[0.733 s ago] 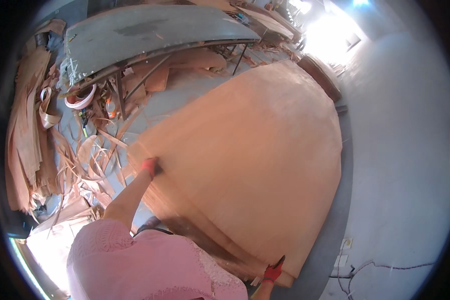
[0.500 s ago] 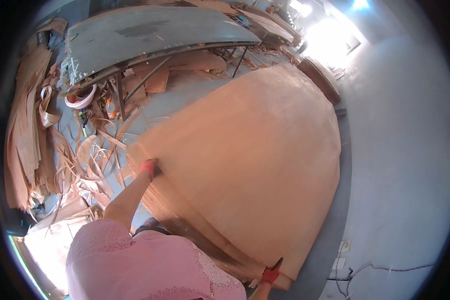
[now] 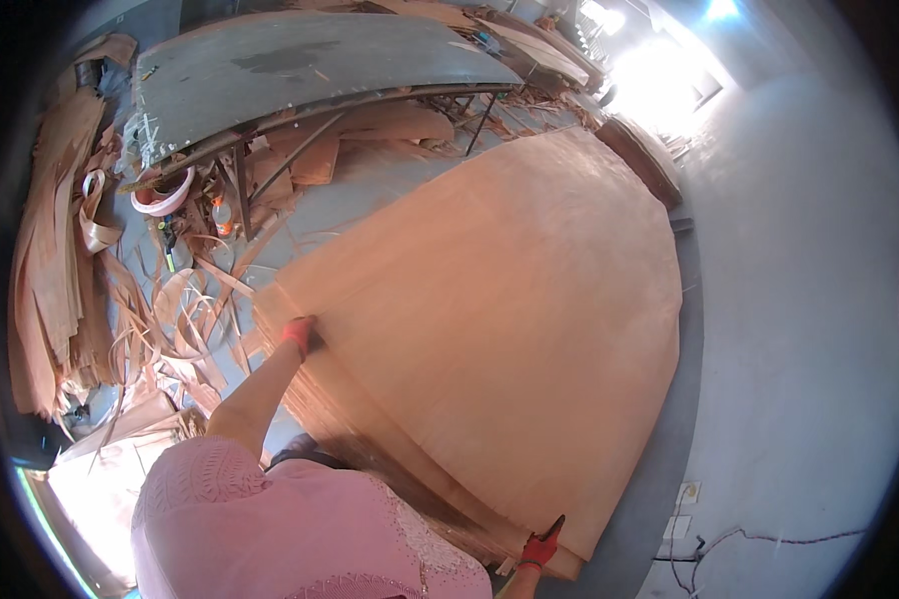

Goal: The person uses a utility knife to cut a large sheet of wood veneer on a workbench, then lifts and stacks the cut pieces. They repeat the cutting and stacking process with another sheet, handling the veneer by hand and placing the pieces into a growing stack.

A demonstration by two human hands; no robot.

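Broad tan wood-veneer sheet (image 3: 499,319), one, atop one layered brown stack (image 3: 320,404), near and right of one grey-topped table (image 3: 330,65). Touches near edge with one red-gloved left hand (image 3: 300,332) nearer that table, one red-gloved right hand (image 3: 540,549) farther; cannot tell whether clenched.

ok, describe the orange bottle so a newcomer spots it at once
Find the grey-topped table, upper left. Below its near edge, look between the pinkish basin and a table leg. The orange bottle there stands out by bright colour from the tan strips around.
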